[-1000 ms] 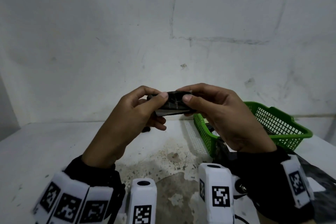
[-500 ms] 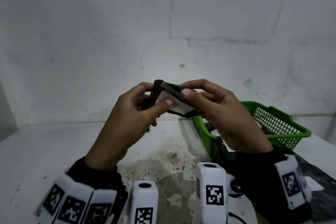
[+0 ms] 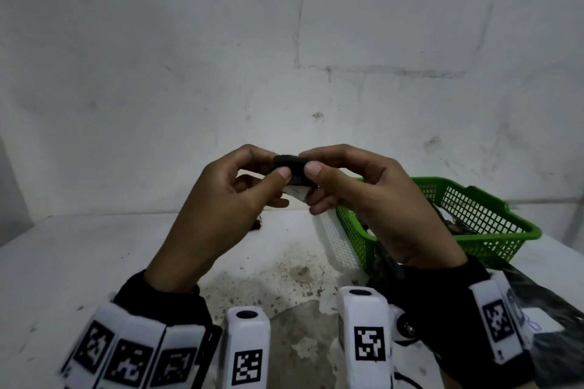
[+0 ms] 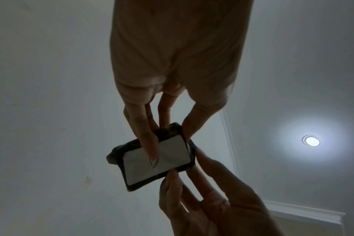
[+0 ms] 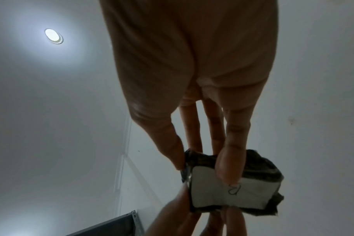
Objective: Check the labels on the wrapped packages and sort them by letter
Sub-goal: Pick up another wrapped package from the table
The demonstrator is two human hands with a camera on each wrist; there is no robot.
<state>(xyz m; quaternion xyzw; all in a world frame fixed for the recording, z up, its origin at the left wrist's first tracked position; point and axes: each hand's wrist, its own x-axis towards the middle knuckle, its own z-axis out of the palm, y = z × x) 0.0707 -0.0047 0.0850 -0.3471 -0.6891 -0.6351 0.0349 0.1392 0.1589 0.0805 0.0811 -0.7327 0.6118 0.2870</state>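
Note:
A small package (image 3: 292,172) in dark wrap is held up in the air in front of me by both hands. My left hand (image 3: 278,166) pinches its left end between thumb and fingers. At the right end, my right hand (image 3: 308,163) pinches it the same way. Only a strip of its white label (image 3: 297,194) peeks out underneath. In the left wrist view the label (image 4: 172,161) faces the camera, with a left finger (image 4: 150,143) lying across it. A handwritten mark shows on the label (image 5: 222,196), partly under a right finger (image 5: 228,162), and I cannot read it.
A green mesh basket (image 3: 493,199) stands at the right on the white table (image 3: 79,262), with dark packages (image 3: 455,224) inside. A white mesh basket (image 3: 335,237) sits against its left side. Another dark package with a white label (image 3: 534,322) lies at the lower right.
Both hands have turned the package: half a second ago its white label tilted toward me, now the dark side faces me and the label points down. The hands stay raised.

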